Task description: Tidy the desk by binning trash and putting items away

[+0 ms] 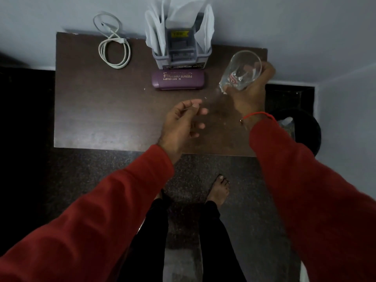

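My right hand (251, 92) grips a clear drinking glass (241, 70) with a red print, tilted, above the right end of the dark brown desk (97, 110). My left hand (181, 123) hovers over the desk's middle front, thumb and forefinger pinched together; whether a tiny scrap sits between them is too small to tell. A purple spectacle case (178, 80) lies at the back centre. Behind it stands a grey organiser (181, 51) stuffed with white papers. A coiled white cable (114, 45) lies at the back left.
A black round bin (301, 131) with a clear plastic item inside stands on the floor right of the desk. The desk backs onto a pale wall. Tiny white crumbs (206, 97) dot the desk. My bare feet stand on dark speckled floor (101, 180).
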{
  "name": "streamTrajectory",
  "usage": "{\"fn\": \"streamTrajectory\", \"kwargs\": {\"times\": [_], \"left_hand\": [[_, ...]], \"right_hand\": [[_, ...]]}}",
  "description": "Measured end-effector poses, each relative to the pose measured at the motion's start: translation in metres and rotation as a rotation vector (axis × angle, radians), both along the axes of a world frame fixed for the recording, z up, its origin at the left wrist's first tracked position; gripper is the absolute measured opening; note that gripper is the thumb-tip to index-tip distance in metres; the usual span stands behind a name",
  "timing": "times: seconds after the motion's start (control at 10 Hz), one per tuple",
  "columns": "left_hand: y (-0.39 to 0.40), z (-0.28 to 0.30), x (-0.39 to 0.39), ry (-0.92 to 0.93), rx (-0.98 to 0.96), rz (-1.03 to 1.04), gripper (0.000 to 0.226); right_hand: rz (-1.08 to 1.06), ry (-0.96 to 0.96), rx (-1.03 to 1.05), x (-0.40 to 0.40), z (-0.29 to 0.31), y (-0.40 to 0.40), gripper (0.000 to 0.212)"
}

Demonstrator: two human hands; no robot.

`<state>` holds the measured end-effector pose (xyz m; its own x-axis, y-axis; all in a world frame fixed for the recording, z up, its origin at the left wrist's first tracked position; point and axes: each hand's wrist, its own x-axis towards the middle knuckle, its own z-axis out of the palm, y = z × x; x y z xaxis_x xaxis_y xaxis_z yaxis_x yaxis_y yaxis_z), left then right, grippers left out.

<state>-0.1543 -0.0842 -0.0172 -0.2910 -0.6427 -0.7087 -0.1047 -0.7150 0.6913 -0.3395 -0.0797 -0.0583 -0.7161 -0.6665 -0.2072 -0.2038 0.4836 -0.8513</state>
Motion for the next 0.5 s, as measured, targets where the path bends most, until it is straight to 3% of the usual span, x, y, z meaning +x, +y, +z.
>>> {"fn": "streamTrajectory", "kwargs": {"times": [0.3,0.5], "left_hand": [[-0.003,0.004,0.000,0.004,-0.003,0.006,0.024],[-0.016,0.009,-0.001,0.046,-0.034,0.025,0.017]], "right_hand": [[0.008,0.003,-0.076,-0.030,-0.008,-0.060,0.082],[-0.012,0.027,-0.131,-0.029,-0.008,-0.059,0.086]]}}
